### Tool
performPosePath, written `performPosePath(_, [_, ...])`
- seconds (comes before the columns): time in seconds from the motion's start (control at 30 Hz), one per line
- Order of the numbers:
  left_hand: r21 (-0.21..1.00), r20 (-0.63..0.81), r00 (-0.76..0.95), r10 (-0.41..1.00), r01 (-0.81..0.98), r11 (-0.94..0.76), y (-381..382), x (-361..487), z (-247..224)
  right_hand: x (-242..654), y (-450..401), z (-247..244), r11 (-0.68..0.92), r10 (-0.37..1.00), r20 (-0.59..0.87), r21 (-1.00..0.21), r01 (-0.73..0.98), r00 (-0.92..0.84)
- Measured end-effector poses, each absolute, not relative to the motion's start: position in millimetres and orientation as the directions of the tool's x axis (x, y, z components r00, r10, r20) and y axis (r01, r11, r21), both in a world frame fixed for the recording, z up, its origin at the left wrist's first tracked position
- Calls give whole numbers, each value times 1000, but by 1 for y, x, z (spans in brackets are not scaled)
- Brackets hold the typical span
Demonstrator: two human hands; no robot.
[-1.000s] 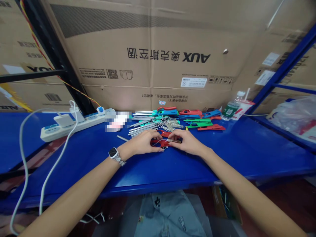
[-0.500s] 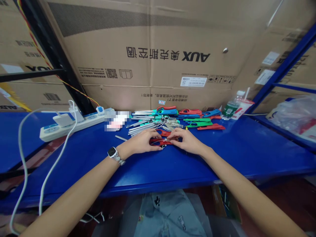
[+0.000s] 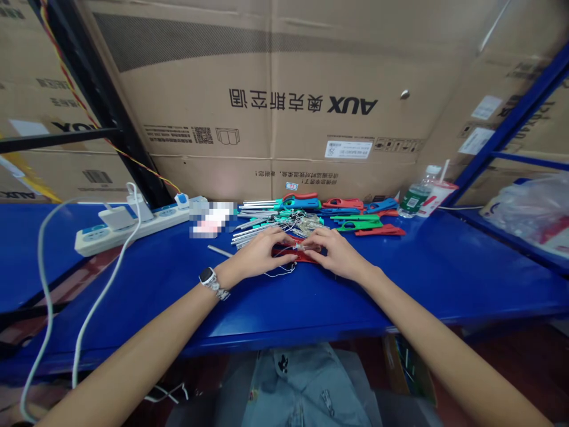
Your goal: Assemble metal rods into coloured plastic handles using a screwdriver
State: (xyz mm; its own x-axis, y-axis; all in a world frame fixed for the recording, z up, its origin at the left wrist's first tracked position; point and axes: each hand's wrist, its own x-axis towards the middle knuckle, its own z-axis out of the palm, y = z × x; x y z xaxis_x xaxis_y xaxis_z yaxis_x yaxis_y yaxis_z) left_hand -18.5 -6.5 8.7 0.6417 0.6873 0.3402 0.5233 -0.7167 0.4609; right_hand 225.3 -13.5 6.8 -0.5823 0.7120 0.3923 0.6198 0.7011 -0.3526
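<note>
A red lighter casing (image 3: pixel 306 257) lies low over the table between my hands. My left hand (image 3: pixel 260 252) is closed about its left end, thumb on the near side and fingers on the far side. In the pinch of my right hand (image 3: pixel 340 254) is a clear lighter tank (image 3: pixel 311 248) with a small whitish tip, held over the casing. A thin white wire (image 3: pixel 282 273) trails out below my left hand. Just beyond my fingers is a pile of metal lighter tubes (image 3: pixel 253 234) with wires, and several clear tanks (image 3: pixel 309 224) beside it.
Red, blue and green casings (image 3: pixel 358 223) lie at the back right, near a bottle (image 3: pixel 412 198) and a cup (image 3: pixel 438 198). A power strip (image 3: pixel 95 240) with white cables sits left. A large carton (image 3: pixel 302 53) stands behind the blue table (image 3: pixel 284 308).
The clear tank now shows more plainly between my right fingers, over the casing. More of the white wire hangs out below my left hand. The view has shifted slightly.
</note>
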Motion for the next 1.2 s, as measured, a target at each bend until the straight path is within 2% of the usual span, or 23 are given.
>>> performPosePath(0.13, [491,331,653,681,497,-716,-3,-16,5,226,-13,6,719,692,447,-354,599,-567])
performPosePath(0.33, [504,318,642,698,509,-698,-3,-20,3,230,-13,6,714,699,402,-342,611,-591])
performPosePath(0.47, [516,257,671,696,514,-686,-8,-23,7,231,-13,6,727,687,350,-332,602,-637])
performPosePath(0.77, [479,204,695,689,543,-690,-7,-24,8,229,-17,1,751,659,326,-235,618,-677])
performPosePath(1.2, [463,202,688,697,560,-687,-7,-25,9,228,-25,3,744,663,325,-184,642,-674])
